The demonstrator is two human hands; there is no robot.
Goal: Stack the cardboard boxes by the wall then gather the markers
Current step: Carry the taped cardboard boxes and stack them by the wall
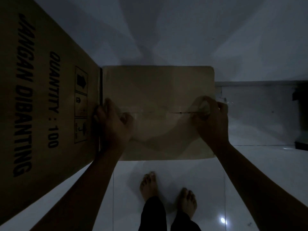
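Head view: left hand and right hand grip plain box at frame centre beside printed box; stacking step, next likely seat it against the wall.

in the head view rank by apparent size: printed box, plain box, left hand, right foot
1. Printed cardboard box, though it stands nearer the camera
2. Plain cardboard box
3. Left hand and right foot look alike; unsure
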